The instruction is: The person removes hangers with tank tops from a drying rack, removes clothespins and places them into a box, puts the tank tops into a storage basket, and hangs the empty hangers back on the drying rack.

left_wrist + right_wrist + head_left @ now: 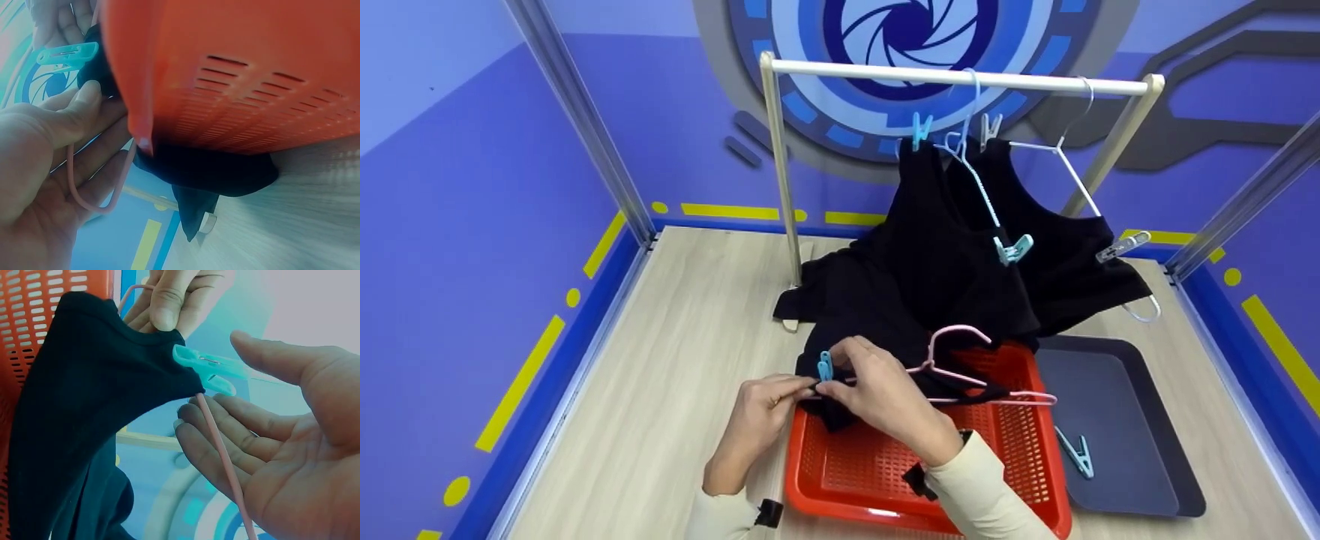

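Note:
A black garment [84,382] lies over the red basket with a pink hanger [931,366] run through it. My left hand [761,412] pinches the garment's strap at the hanger's left end, thumb on top of the cloth. A light-blue clothespin [219,368] bites the strap just beside that thumb. Around the clothespin my right hand [885,390] holds its thumb and fingers apart, as the right wrist view shows. The hanger's wire passes in front of the right fingers there. At the hanger's other end, black cloth bunches round the wire.
The red basket [870,514] stands in front of me, beside a dark grey tray [1110,405] bearing another clothespin [1081,457]. Behind, a rack [870,70] carries black garments [937,240] on a blue hanger [979,184] and a white hanger [1076,176], pinned with clothespins.

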Tool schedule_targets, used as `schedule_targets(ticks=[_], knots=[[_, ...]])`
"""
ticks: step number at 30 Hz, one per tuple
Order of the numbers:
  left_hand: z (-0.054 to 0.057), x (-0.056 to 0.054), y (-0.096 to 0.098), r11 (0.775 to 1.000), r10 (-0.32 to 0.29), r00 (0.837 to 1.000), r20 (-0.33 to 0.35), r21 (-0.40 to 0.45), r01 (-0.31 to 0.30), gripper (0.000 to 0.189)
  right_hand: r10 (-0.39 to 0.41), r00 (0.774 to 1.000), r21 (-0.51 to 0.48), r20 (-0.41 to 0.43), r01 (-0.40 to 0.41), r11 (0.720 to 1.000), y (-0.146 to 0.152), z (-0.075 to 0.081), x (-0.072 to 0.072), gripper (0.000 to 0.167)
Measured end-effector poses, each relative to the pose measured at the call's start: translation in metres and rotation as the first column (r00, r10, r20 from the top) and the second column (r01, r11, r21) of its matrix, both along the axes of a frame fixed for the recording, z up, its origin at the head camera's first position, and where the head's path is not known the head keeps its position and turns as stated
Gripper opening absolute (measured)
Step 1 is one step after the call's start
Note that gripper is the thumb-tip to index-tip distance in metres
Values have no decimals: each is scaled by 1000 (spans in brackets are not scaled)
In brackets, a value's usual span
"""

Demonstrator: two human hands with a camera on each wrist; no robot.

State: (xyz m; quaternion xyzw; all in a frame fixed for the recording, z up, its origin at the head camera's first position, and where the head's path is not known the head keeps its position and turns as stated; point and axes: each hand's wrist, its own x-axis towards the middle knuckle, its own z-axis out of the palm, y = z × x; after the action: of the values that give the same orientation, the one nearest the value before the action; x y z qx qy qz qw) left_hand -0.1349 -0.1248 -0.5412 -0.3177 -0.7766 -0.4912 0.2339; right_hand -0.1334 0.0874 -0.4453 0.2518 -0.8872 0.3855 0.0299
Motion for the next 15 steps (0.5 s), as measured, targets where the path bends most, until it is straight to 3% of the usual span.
schedule_targets(ticks=[15], knots=[[-1, 0, 0, 1000, -4, 1000, 7, 11, 4, 20, -21, 1000, -73, -21, 19, 997, -8, -4, -6, 17]])
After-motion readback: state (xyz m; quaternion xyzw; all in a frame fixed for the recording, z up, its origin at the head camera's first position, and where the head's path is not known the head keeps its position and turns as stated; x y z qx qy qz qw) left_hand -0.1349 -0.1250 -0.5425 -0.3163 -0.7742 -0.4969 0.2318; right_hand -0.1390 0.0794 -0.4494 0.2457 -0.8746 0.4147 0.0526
